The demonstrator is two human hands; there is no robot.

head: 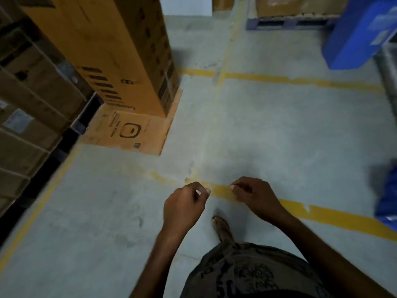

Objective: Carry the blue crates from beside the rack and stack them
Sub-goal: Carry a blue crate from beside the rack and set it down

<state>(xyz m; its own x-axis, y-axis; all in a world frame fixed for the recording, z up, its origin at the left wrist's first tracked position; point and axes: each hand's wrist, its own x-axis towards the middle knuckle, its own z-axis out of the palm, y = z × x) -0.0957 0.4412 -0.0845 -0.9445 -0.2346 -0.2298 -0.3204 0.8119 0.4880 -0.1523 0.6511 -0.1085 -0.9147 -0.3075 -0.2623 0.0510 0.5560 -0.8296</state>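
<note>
My left hand (184, 206) and my right hand (255, 195) hang in front of me at waist height over the concrete floor. Both are loosely curled, fingers bent inward, and neither holds anything. A blurred blue crate stack (358, 33) stands at the upper right, well away from both hands. Another blue crate (386, 196) shows only partly at the right edge, beside the yellow floor line. My sandalled foot (222, 227) is stepping forward below the hands.
A tall orange cardboard box (120, 52) stands on a flattened cardboard sheet (129, 130) at the left. Brown cartons on a rack (25, 117) fill the left edge. A purple pallet (287, 23) with boxes sits at the back. Yellow lines (300, 81) cross the floor.
</note>
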